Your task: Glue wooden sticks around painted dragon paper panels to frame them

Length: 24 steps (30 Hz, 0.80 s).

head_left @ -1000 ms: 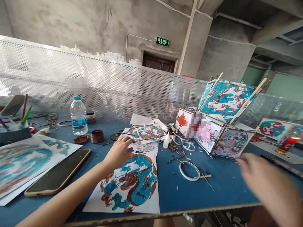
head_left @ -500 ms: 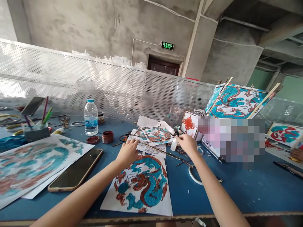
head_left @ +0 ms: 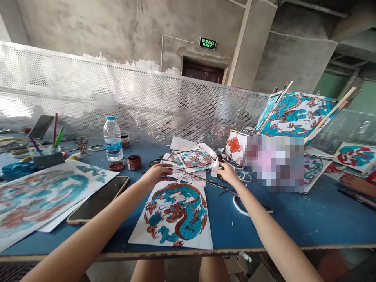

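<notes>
A small white squeeze bottle (head_left: 215, 168) with a pointed nozzle stands upright in the fingers of my right hand (head_left: 228, 172), which is closed on its side. To its left lies a small dragon picture (head_left: 195, 159) edged with thin dark sticks. My left hand (head_left: 156, 174) is at the left side of that picture, fingers stretched out and holding nothing that I can see; whether they touch the papers is unclear. Under and in front of the picture are an uncoloured line drawing (head_left: 192, 176) and a long twig (head_left: 210, 182). Nearer me lies a large blue and brown dragon painting (head_left: 188, 219).
On the left are a phone (head_left: 98, 203), a water bottle (head_left: 112, 141), an open brown paint jar (head_left: 134, 162), a brush cup (head_left: 47, 156) and another painting (head_left: 44, 199). A white ring (head_left: 239, 207) lies right. A stick-framed dragon lantern (head_left: 296, 113) stands behind; another person's hand (head_left: 352, 183) is far right.
My right hand has gone from the bottle's dark top to its side, and a white nozzle now shows. My left hand has shifted slightly. The whole view has tilted down.
</notes>
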Tool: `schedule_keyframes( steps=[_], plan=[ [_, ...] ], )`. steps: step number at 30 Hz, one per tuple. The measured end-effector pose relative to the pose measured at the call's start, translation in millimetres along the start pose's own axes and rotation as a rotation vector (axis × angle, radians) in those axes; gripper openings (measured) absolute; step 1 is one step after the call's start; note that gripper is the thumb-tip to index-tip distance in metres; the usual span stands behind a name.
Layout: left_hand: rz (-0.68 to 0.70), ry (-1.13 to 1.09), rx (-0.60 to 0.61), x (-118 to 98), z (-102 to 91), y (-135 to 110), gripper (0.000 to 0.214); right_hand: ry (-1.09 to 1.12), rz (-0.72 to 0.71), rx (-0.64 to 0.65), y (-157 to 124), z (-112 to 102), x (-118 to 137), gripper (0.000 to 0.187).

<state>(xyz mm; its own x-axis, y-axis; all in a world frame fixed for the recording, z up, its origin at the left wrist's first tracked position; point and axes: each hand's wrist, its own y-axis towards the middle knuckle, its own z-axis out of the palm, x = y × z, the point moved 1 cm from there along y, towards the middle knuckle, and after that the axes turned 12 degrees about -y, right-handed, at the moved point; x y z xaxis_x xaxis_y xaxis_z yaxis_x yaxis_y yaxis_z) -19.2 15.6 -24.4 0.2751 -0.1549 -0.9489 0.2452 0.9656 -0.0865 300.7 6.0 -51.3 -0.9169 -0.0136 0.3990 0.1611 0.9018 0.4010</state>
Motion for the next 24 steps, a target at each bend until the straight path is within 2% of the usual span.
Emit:
schedule_keyframes(
  steps=[2, 4, 6, 8, 11, 14, 17, 20, 22, 24],
  plan=[
    [0.050, 0.068, -0.067, -3.0, -3.9, 1.3, 0.034, 0.104, 0.038, -0.028, -0.6, -2.0, 3.1, 0.030],
    [0.163, 0.295, -0.161, -4.2, -8.7, 4.8, 0.031, 0.307, 0.111, -0.022, -1.8, -4.3, 7.1, 0.034],
    [0.243, 0.526, -0.235, -3.6, -13.4, 9.3, 0.031, 0.505, 0.145, 0.055, -4.3, -7.1, 13.9, 0.037],
    [0.222, 0.619, -0.261, -2.1, -17.2, 13.6, 0.032, 0.571, 0.125, 0.159, -8.2, -11.4, 23.9, 0.040],
    [0.132, 0.555, -0.252, -0.5, -21.0, 17.9, 0.032, 0.364, 0.032, 0.249, -13.8, -20.0, 44.3, 0.043],
    [0.086, 0.482, -0.231, 2.0, -25.2, 22.2, 0.030, 0.034, -0.077, 0.219, -16.6, -27.2, 72.3, 0.045],
    [0.081, 0.516, -0.240, 6.9, -31.7, 28.2, 0.032, -0.131, -0.152, 0.236, -16.3, -31.5, 107.7, 0.047],
    [0.086, 0.556, -0.263, 11.9, -38.2, 33.4, 0.032, -0.105, -0.190, 0.210, -13.3, -37.0, 145.3, 0.044],
    [0.073, 0.559, -0.272, 14.0, -41.2, 35.2, 0.031, 0.033, -0.228, 0.181, -11.6, -40.9, 168.0, 0.042],
    [0.068, 0.546, -0.272, 15.3, -43.1, 36.2, 0.030, 0.245, -0.315, 0.219, -12.6, -42.8, 186.5, 0.038]
  ],
)
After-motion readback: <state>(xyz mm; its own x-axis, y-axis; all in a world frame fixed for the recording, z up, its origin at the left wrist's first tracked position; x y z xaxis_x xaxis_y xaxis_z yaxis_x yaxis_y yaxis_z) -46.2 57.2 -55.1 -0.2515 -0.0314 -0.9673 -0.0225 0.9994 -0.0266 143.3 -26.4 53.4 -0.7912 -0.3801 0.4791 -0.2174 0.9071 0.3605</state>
